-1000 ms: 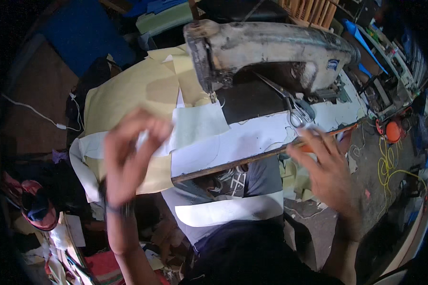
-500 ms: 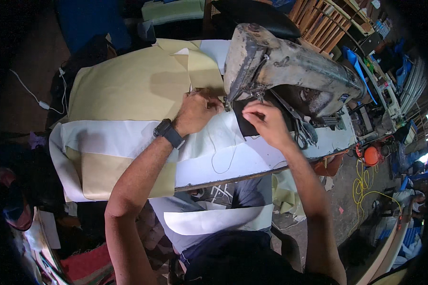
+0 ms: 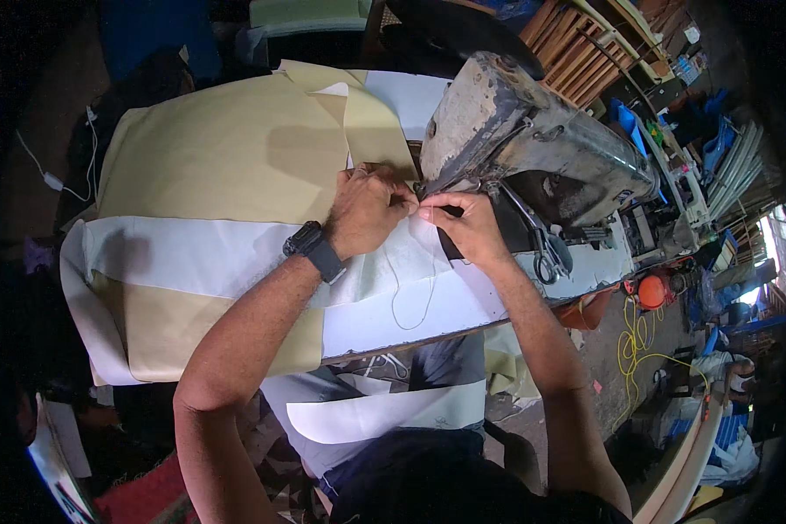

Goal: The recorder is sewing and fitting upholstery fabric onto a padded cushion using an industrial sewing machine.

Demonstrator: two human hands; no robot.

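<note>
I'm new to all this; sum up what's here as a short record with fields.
Left hand: fingertips pinched, beside the sewing machine
Right hand: fingertips pinched, close to the left's
Pinched item: too small to tell
Thread: loose loop, lower bend over the white tabletop
Scissors: right of both hands

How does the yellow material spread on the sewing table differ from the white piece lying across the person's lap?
Size: the yellow material is far larger than the white piece.
Shape: the yellow material has folded parts at its far edge; the white piece is a smooth strip, rounded at its left end.
Place: the yellow material lies on the table, the white piece across the legs.
Both are thin sheets.
</note>
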